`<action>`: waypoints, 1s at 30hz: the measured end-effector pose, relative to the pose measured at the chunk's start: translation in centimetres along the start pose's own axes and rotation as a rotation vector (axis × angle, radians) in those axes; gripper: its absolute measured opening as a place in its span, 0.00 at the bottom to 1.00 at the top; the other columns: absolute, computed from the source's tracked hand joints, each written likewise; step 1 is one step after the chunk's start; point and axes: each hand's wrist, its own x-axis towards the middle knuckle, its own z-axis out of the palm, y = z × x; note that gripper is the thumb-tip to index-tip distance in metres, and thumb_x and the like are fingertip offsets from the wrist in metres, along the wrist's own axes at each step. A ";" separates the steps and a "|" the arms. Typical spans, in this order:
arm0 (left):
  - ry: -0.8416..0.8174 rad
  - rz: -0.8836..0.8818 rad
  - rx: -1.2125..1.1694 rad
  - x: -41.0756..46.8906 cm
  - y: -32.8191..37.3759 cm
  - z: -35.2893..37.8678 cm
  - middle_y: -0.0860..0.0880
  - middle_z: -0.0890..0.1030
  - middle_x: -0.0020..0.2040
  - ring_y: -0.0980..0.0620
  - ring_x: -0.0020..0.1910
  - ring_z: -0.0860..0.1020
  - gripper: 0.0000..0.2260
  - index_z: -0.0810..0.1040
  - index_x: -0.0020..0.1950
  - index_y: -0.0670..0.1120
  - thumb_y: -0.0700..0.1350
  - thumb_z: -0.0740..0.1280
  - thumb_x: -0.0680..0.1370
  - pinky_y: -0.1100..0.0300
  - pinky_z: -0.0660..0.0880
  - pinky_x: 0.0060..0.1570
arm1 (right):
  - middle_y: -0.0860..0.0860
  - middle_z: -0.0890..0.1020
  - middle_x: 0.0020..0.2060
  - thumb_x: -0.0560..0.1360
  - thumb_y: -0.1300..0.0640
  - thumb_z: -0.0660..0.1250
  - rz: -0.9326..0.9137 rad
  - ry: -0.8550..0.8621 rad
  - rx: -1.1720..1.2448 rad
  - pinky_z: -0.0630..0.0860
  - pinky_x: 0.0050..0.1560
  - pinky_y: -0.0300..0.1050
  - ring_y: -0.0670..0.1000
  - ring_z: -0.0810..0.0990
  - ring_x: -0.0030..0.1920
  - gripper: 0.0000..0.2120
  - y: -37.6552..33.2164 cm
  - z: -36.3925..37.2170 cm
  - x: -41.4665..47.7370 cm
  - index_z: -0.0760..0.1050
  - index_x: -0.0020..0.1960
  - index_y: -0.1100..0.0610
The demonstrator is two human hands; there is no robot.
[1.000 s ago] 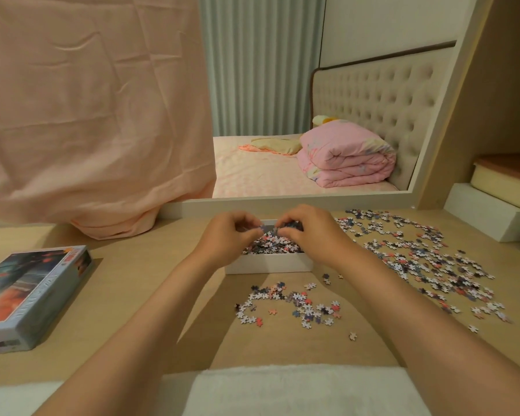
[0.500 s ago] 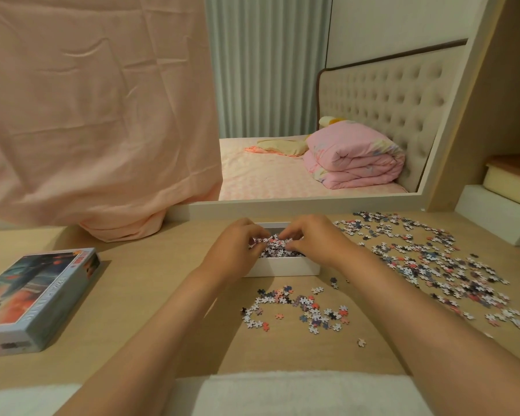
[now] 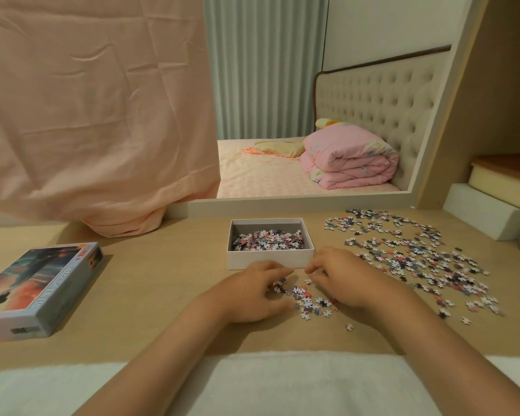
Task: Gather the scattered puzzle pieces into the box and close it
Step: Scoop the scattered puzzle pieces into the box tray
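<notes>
The open white box (image 3: 270,261) stands at the table's middle, with a layer of puzzle pieces (image 3: 267,240) inside. Just in front of it lies a small pile of loose pieces (image 3: 308,301). My left hand (image 3: 252,292) rests on the table at the pile's left edge, its bent fingers over a few pieces. At the pile's right edge sits my right hand (image 3: 339,277), fingers curved toward the left hand. A large scatter of pieces (image 3: 418,256) covers the table to the right. The printed lid (image 3: 39,289) lies at the far left.
A mirror frame (image 3: 282,202) runs along the table's back, with peach cloth (image 3: 96,115) draped over its left part. White blocks (image 3: 487,214) stand at the back right. A white towel (image 3: 282,382) lies along the near edge.
Both hands have come out of the box and moved down toward me onto the small pile in front of it. The box's contents now show.
</notes>
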 end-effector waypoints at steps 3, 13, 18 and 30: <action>-0.047 0.004 0.031 0.1 1.4 1.0 0.57 0.58 0.77 0.57 0.75 0.58 0.40 0.59 0.78 0.56 0.68 0.67 0.71 0.62 0.57 0.72 | 0.49 0.75 0.62 0.80 0.56 0.61 0.017 -0.103 -0.113 0.74 0.62 0.52 0.52 0.76 0.58 0.13 1.0 0.9 -0.8 0.76 0.63 0.51; 0.045 0.070 -0.002 1.4 2.7 1.7 0.53 0.70 0.70 0.54 0.69 0.67 0.30 0.70 0.73 0.52 0.63 0.67 0.74 0.59 0.65 0.68 | 0.37 0.77 0.55 0.69 0.51 0.77 0.010 -0.132 0.164 0.76 0.57 0.44 0.39 0.77 0.52 0.23 1.8 -1.9 -3.9 0.76 0.60 0.33; 0.003 0.097 0.083 1.9 3.2 2.6 0.52 0.68 0.70 0.53 0.70 0.62 0.34 0.69 0.73 0.54 0.68 0.67 0.72 0.55 0.62 0.71 | 0.41 0.80 0.47 0.64 0.48 0.81 0.130 -0.276 0.096 0.77 0.50 0.41 0.44 0.80 0.47 0.30 2.1 -2.0 -4.2 0.77 0.64 0.44; 0.136 0.074 -0.061 0.6 0.5 0.1 0.54 0.77 0.58 0.58 0.56 0.74 0.21 0.78 0.65 0.54 0.56 0.72 0.73 0.67 0.70 0.57 | 0.46 0.84 0.41 0.69 0.54 0.78 0.046 -0.062 0.316 0.80 0.50 0.45 0.46 0.83 0.43 0.10 -0.9 0.4 -0.6 0.83 0.49 0.49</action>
